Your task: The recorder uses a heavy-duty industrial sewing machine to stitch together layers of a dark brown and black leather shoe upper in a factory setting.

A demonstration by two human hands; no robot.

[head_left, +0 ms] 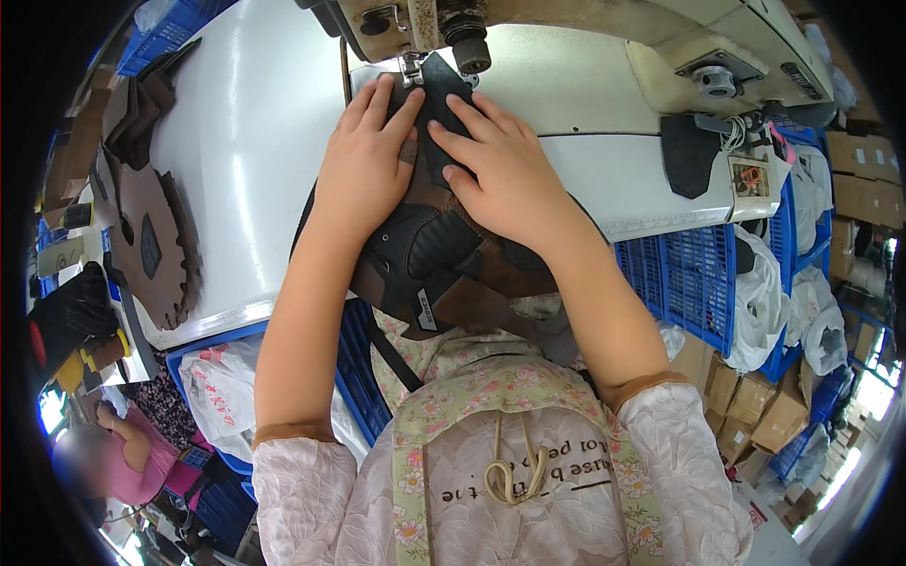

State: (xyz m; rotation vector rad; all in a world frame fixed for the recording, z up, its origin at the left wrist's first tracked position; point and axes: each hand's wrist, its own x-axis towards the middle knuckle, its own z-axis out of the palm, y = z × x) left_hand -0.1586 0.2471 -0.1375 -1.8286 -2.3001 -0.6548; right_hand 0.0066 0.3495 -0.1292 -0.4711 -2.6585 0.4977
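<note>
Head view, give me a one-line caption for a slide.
Left hand and right hand lie flat on a black-and-brown workpiece at the presser foot of a sewing machine.

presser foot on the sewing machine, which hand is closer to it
Left. The left hand has its fingers just below the presser foot in the picture; the right hand is farther off, to the lower right, its fingers on the black piece.
</note>
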